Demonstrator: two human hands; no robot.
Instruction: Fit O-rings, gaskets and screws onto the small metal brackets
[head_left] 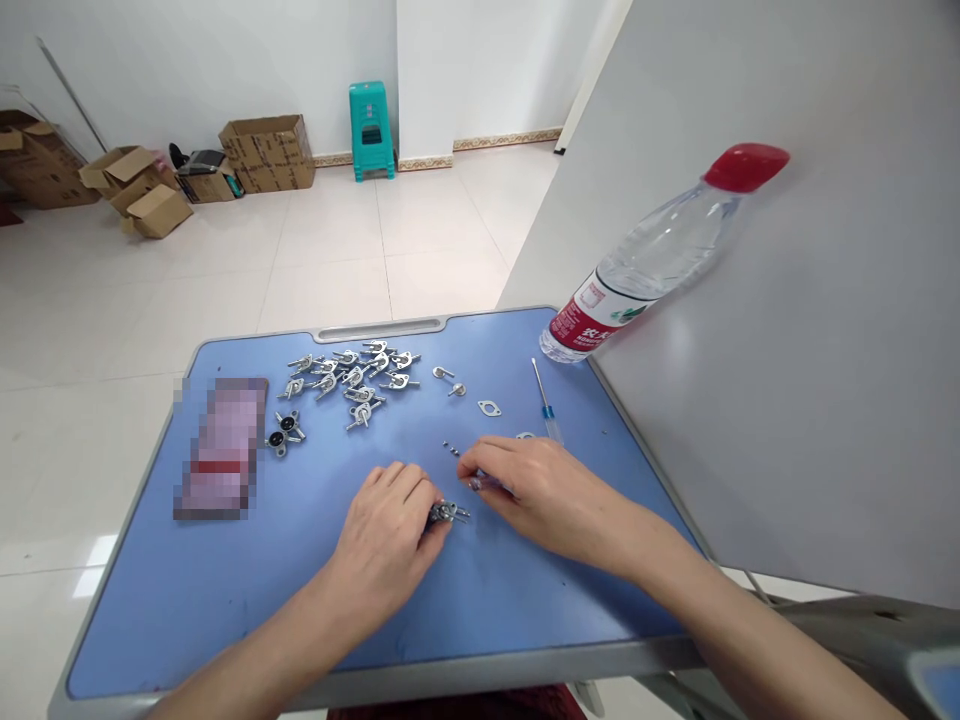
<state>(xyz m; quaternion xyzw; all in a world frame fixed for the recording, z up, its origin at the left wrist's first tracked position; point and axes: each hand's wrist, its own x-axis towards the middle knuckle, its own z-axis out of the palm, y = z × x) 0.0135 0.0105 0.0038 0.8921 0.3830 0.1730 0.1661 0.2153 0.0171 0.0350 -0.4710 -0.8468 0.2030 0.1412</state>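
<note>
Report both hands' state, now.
Left hand: closed, holding a metal part.
Right hand: closed, holding a small item, too hidden to identify.

Fittings [355, 378] on the counter's [315, 590] far left half, plate [481, 408] to their right, screwdriver [547, 411] farther right, bottle [630, 270] behind it, lone fitting [448, 512] nearer in left fingers [433, 545], stool [368, 135] and boxes [268, 155] on floor [330, 250] beyond.

The left hand [391, 525] hides much of a metal part [448, 512]; the right hand [544, 490] covers most of a small object [480, 484] and a flat plate [526, 436]. Pixel blocks blur the left-side rectangle [225, 430]. Tiny bits [454, 451] are too small to identify. The picture's left edge cuts off the far box [41, 165].
</note>
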